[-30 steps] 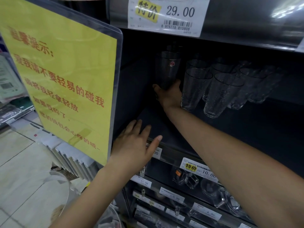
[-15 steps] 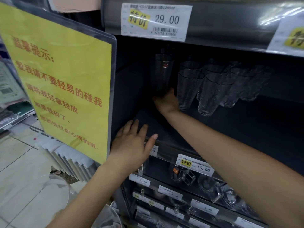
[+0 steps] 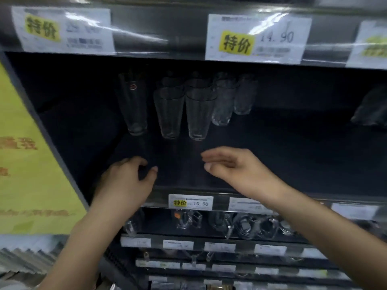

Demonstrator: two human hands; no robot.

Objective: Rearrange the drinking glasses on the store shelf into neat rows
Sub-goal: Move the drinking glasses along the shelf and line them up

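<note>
A tall smooth glass with a red mark stands at the left of a cluster of clear glasses on the dark shelf. To its right stand two textured tumblers in front, one on the left and one on the right, with several more glasses behind them and to the right. My left hand rests on the shelf near its front edge, fingers loosely bent, holding nothing. My right hand hovers over the shelf in front of the tumblers, fingers relaxed and empty. The frame is motion-blurred.
A yellow notice board in a plastic frame stands at the shelf's left end. Price tags line the shelf edge above, and another price tag sits on the front lip. Lower shelves hold more glassware. A dark item sits far right.
My right hand has let go of the tall glass and drawn back toward the shelf front. The view has swung right and faces the shelf squarely. My left hand has moved further onto the shelf.
</note>
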